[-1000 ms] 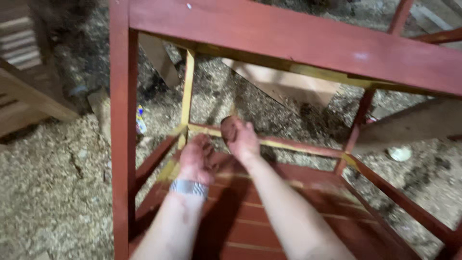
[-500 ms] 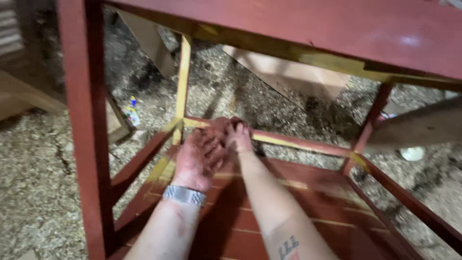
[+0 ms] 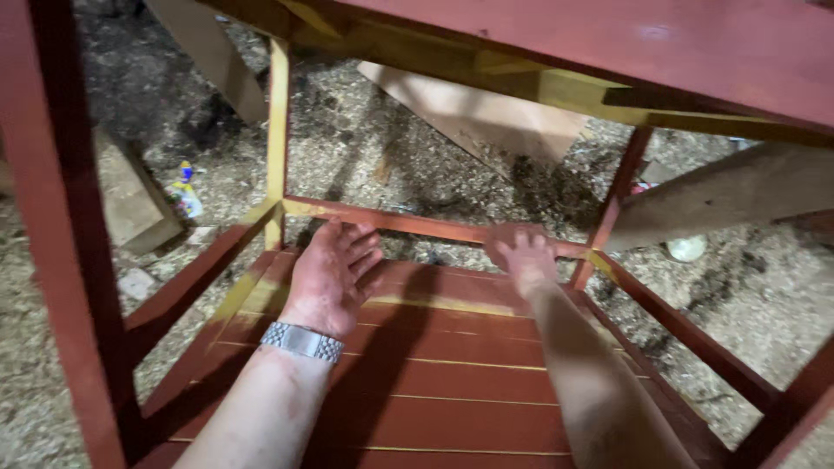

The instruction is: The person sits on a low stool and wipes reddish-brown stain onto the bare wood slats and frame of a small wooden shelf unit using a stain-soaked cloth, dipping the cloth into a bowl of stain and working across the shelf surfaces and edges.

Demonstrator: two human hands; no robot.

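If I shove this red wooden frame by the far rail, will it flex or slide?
Probably stiff: the red frame has rails joined at every leg. It looks bulky, likely heavy. The sawdust floor may let the legs skid or dig in. Both the left hand and right hand rest at that rail.

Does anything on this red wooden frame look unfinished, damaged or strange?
Yes. The paint is uneven: the far-left upright post and parts of the far rail show bare yellow wood, while the slatted shelf is fully red. The left hand is stained red. Sawdust covers the floor.
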